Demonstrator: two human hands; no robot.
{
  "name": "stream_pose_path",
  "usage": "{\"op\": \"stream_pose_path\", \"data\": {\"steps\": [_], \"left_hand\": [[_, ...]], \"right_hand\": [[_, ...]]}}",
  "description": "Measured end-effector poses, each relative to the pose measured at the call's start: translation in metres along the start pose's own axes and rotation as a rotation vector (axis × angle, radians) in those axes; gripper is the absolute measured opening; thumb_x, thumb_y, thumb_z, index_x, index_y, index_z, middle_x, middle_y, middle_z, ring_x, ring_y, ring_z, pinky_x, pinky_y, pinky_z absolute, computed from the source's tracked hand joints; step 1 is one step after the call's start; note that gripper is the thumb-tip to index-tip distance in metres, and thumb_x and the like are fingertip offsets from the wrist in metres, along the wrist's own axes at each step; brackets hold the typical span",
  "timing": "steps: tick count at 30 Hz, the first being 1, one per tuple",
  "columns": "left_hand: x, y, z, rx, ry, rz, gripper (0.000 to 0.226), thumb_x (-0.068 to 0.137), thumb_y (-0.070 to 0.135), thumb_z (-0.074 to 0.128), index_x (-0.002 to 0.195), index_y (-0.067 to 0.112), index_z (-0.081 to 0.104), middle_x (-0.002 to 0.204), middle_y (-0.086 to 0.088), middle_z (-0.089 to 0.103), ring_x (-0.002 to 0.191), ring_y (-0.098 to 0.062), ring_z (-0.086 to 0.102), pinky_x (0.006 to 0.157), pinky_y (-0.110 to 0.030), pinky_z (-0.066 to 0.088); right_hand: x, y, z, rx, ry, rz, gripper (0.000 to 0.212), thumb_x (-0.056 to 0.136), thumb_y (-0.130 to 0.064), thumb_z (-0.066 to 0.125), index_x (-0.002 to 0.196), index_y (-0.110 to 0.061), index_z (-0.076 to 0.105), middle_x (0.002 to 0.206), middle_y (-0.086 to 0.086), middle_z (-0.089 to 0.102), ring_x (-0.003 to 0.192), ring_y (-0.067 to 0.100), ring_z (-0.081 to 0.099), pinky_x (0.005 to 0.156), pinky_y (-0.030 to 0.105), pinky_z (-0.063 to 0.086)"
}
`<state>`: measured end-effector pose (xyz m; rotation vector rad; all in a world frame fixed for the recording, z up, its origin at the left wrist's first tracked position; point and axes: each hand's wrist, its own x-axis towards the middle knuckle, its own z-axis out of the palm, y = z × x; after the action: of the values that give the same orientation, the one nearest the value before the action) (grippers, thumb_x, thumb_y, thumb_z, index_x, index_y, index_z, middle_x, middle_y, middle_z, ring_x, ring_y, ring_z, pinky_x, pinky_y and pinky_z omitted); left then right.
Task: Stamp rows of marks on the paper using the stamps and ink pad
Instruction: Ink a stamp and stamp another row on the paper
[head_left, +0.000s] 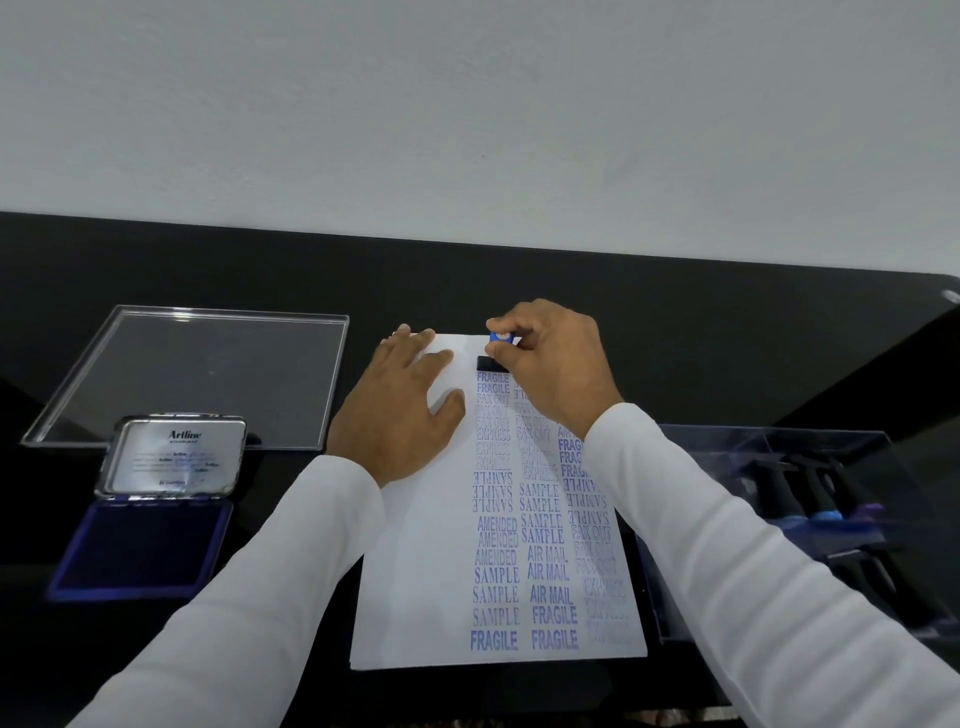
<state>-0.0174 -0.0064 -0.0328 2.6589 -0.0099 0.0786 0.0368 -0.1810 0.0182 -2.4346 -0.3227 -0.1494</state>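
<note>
A black, glossy table (675, 322) runs across the room against a plain pale wall (467, 104), and the wall's light shows faintly in the tabletop. In the middle of the table lies a white sheet of paper (415, 571), the long way pointing off toward the wall. The right part of the paper is filled with columns of blue stamped words such as FRAGILE, SAMPLE, AMENDED, AIR MAIL and FAX OUT; its left strip is bare.

At the far end of the paper the right hand (556, 364) grips a stamp (496, 349) with its fingers curled round the blue-topped handle. The stamp's black base sits on the paper just above the top FRAGILE mark of the left column. The left hand (400, 410) lies flat on the paper's far left part, fingers straight and spread, holding nothing. Both arms wear white sleeves.

Left of the paper, near its lower half, an ink pad (140, 551) stands open, its dark blue pad facing up and its metal lid tilted back with printed text inside. Beyond the ink pad, well left of the paper's far end, lies a clear tray (78, 410). Right of the paper, just beside its edge, a clear box (779, 447) holds several more dark-handled stamps (815, 499).
</note>
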Motion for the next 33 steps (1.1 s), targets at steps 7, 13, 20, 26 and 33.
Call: {"op": "stream_pose_path", "data": {"steps": [7, 13, 20, 26, 33], "left_hand": [[0.0006, -0.0009, 0.0007, -0.007, 0.002, 0.006, 0.059, 0.097, 0.057, 0.048, 0.15, 0.031, 0.041, 0.165, 0.008, 0.024, 0.154, -0.02, 0.013, 0.12, -0.044, 0.022], [0.0, 0.0002, -0.0003, -0.014, 0.005, 0.001, 0.059, 0.097, 0.056, 0.049, 0.15, 0.031, 0.041, 0.165, 0.007, 0.025, 0.154, -0.021, 0.014, 0.12, -0.046, 0.024], [-0.0011, 0.0026, -0.0021, -0.01, -0.006, -0.014, 0.06, 0.097, 0.057, 0.048, 0.151, 0.032, 0.039, 0.165, 0.008, 0.022, 0.154, -0.021, 0.014, 0.12, -0.046, 0.024], [-0.001, 0.0017, -0.0021, -0.015, -0.007, -0.009, 0.06, 0.097, 0.057, 0.048, 0.151, 0.032, 0.04, 0.165, 0.008, 0.023, 0.154, -0.02, 0.014, 0.12, -0.046, 0.024], [-0.0004, 0.0014, -0.0013, -0.012, -0.007, -0.006, 0.06, 0.097, 0.057, 0.048, 0.151, 0.032, 0.039, 0.165, 0.008, 0.023, 0.154, -0.021, 0.013, 0.12, -0.045, 0.023]], "right_hand": [[0.0004, 0.0008, 0.001, 0.003, 0.01, 0.007, 0.03, 0.09, -0.029, 0.071, 0.119, -0.023, 0.072, 0.117, -0.004, 0.069, 0.09, 0.002, 0.055, 0.082, 0.004, 0.036], [-0.0001, 0.0003, -0.0014, 0.01, 0.01, 0.008, 0.028, 0.09, -0.028, 0.071, 0.118, -0.022, 0.073, 0.118, -0.004, 0.069, 0.091, 0.002, 0.055, 0.077, -0.002, 0.03], [-0.0019, -0.0029, -0.0024, 0.019, 0.006, 0.019, 0.027, 0.089, -0.028, 0.072, 0.115, -0.021, 0.074, 0.116, -0.003, 0.07, 0.091, 0.005, 0.058, 0.088, 0.015, 0.044], [-0.0015, -0.0042, -0.0033, 0.017, -0.003, 0.025, 0.027, 0.089, -0.027, 0.072, 0.115, -0.021, 0.074, 0.115, -0.004, 0.07, 0.091, 0.004, 0.06, 0.087, 0.015, 0.044], [-0.0004, -0.008, -0.0039, 0.018, -0.001, 0.045, 0.025, 0.089, -0.025, 0.072, 0.113, -0.02, 0.075, 0.115, -0.003, 0.071, 0.092, 0.007, 0.061, 0.092, 0.019, 0.046]]}}
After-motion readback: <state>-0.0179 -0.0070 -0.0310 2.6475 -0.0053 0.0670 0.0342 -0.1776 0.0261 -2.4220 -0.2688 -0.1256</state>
